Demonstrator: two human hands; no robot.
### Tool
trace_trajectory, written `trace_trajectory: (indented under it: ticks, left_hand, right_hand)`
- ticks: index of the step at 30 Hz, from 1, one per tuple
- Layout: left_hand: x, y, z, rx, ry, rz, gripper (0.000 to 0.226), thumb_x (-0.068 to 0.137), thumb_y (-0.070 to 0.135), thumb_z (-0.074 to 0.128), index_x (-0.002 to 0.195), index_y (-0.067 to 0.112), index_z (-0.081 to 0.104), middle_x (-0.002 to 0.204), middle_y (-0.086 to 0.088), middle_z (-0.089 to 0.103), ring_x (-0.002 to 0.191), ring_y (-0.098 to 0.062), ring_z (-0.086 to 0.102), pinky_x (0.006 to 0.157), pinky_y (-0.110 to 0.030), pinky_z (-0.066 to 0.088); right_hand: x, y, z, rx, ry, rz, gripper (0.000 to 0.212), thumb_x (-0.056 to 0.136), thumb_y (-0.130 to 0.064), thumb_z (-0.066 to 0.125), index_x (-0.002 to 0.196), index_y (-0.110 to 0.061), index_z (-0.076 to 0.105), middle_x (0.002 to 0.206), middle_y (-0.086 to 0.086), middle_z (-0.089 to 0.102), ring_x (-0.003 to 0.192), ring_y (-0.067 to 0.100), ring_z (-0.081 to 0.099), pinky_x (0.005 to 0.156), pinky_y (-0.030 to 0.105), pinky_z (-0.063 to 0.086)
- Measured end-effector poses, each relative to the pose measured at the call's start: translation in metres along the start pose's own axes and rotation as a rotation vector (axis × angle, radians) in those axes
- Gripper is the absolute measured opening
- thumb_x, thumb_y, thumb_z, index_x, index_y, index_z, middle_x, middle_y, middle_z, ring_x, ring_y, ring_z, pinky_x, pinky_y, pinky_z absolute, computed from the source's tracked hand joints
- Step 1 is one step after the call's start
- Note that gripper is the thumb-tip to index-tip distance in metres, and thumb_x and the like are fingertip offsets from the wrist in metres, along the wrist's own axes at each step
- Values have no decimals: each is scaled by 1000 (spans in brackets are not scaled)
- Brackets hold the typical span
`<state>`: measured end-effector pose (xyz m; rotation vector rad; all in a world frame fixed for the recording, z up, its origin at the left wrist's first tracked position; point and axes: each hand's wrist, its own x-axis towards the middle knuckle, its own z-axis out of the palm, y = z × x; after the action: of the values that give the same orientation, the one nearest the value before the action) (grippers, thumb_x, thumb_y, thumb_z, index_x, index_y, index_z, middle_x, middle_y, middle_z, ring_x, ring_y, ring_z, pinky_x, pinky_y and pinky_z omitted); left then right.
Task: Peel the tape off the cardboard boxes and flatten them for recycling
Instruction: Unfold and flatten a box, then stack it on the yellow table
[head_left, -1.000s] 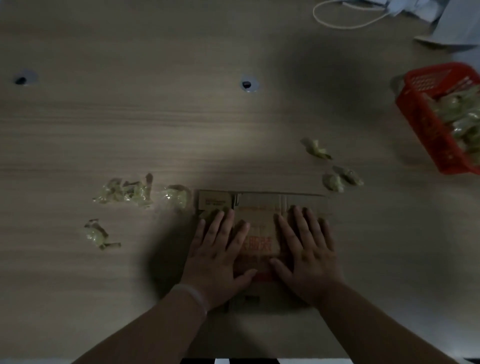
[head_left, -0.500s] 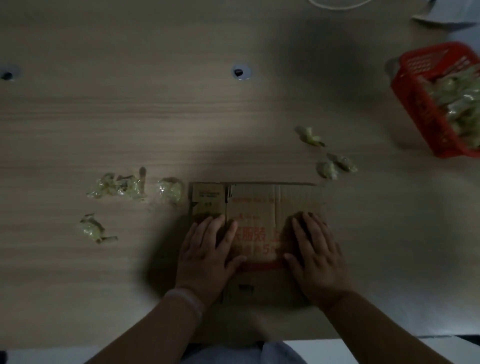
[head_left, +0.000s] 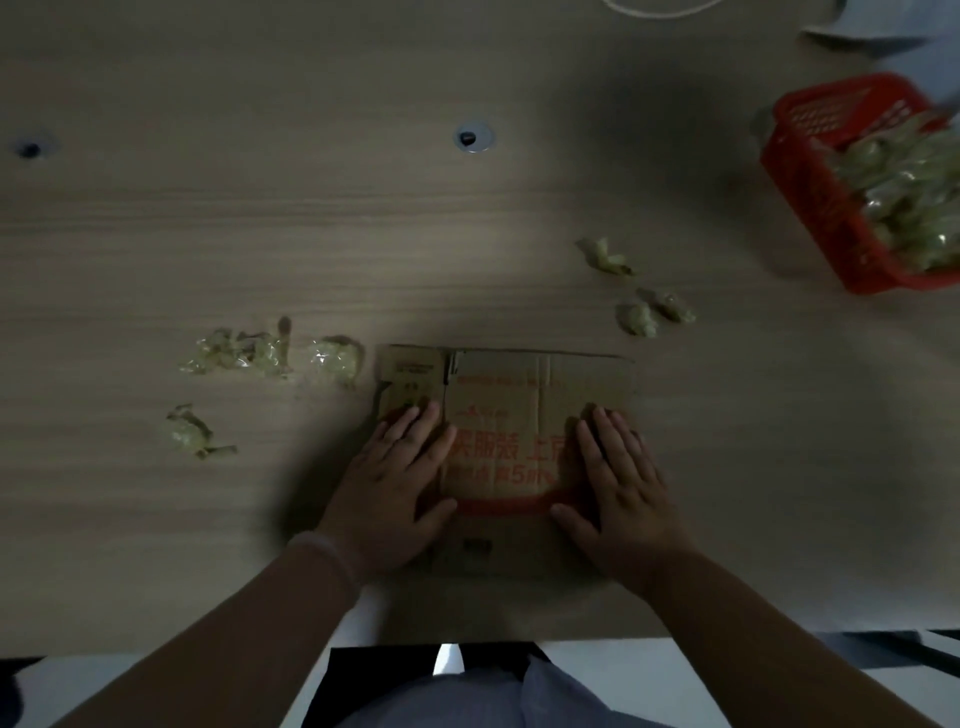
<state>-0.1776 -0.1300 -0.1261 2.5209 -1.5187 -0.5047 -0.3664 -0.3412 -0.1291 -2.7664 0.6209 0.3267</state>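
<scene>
A brown cardboard box (head_left: 501, 395) with red print lies flat on the wooden table (head_left: 311, 234), near the table's front edge. My left hand (head_left: 395, 483) presses palm-down on its left part, fingers straight. My right hand (head_left: 621, 483) presses palm-down on its right part, fingers straight too. The red print shows between the two hands. Crumpled balls of peeled tape (head_left: 239, 353) lie on the table to the left of the box, and a few more tape balls (head_left: 636, 312) lie to the upper right of it.
A red plastic basket (head_left: 810, 171) full of crumpled tape stands at the right edge. Two round cable holes (head_left: 470, 137) sit in the tabletop further back. A white cord (head_left: 660, 8) and white papers lie at the far edge.
Both hands have slid apart from the middle of the box toward its left and right sides, uncovering the red print. The view has shifted toward the table's front edge.
</scene>
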Motion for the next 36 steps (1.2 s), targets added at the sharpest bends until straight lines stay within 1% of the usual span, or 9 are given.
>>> trace_trajectory:
  ticks: [2, 4, 7, 11, 16, 23, 27, 33, 36]
  left_hand:
    - [-6, -4, -8, -66, 20, -46, 71, 90, 47, 55, 149, 26, 21, 159, 2, 2, 148, -20, 7, 118, -30, 4]
    - [-20, -2, -13, -114, 74, -280, 76, 85, 51, 61, 149, 25, 28, 159, -3, 15, 143, -24, 18, 116, -33, 19]
    - [-44, 7, -15, -224, 124, -642, 76, 77, 55, 67, 140, 25, 38, 135, -5, 45, 121, -25, 43, 99, -38, 41]
    - [-53, 11, -12, -610, 34, -745, 43, 78, 41, 73, 115, 25, 57, 107, 2, 65, 96, -19, 61, 85, -41, 54]
    - [-53, 10, -7, -732, 3, -794, 41, 76, 31, 77, 108, 22, 55, 104, 2, 62, 97, -20, 60, 82, -38, 53]
    - [-79, 44, -17, -902, 23, -574, 39, 78, 23, 77, 101, 28, 45, 92, 12, 58, 82, -4, 55, 65, -24, 43]
    - [-79, 90, -32, -926, 21, -406, 40, 78, 25, 77, 102, 29, 46, 92, 14, 57, 82, -5, 56, 73, -30, 47]
    - [-83, 184, -43, -899, -58, -100, 30, 79, 30, 75, 89, 46, 51, 91, 21, 61, 84, 3, 57, 65, -19, 45]
    - [-87, 241, -44, -892, -92, -15, 33, 82, 32, 73, 96, 48, 47, 95, 22, 59, 86, 1, 57, 66, -24, 49]
  right_hand:
    - [-6, 4, -1, 57, -27, 76, 94, 84, -78, 22, 149, -22, -18, 157, -3, -25, 143, 10, -25, 119, 30, -7]
    - [-19, 7, -2, 121, -27, 287, 101, 78, -81, 20, 149, -23, -21, 157, -3, -26, 144, 14, -23, 117, 32, -5]
    - [-45, 7, -3, 169, -44, 501, 94, 82, -77, 31, 153, -23, 2, 160, 1, -7, 146, 25, -6, 118, 39, 4]
    - [-65, -14, -6, 323, 109, 572, 60, 84, -54, 61, 131, -20, 46, 136, 7, 42, 124, 27, 38, 104, 41, 35]
    - [-81, -38, -12, 773, 154, 782, 45, 85, -32, 70, 121, -21, 45, 112, 3, 58, 99, 24, 59, 83, 44, 54]
    - [-172, -60, -23, 921, 556, 832, 36, 81, -18, 74, 93, -38, 47, 91, -11, 61, 84, 9, 60, 61, 23, 48]
    - [-233, -63, -31, 969, 753, 895, 36, 81, -18, 74, 100, -38, 50, 93, -12, 63, 82, 2, 60, 62, 19, 47]
    - [-330, -41, -51, 957, 988, 983, 37, 82, -16, 73, 92, -40, 46, 92, -16, 60, 81, -4, 59, 62, 15, 48]
    - [-378, -21, -53, 925, 1082, 1007, 36, 83, -15, 73, 99, -34, 47, 90, -17, 59, 77, -16, 56, 52, 5, 43]
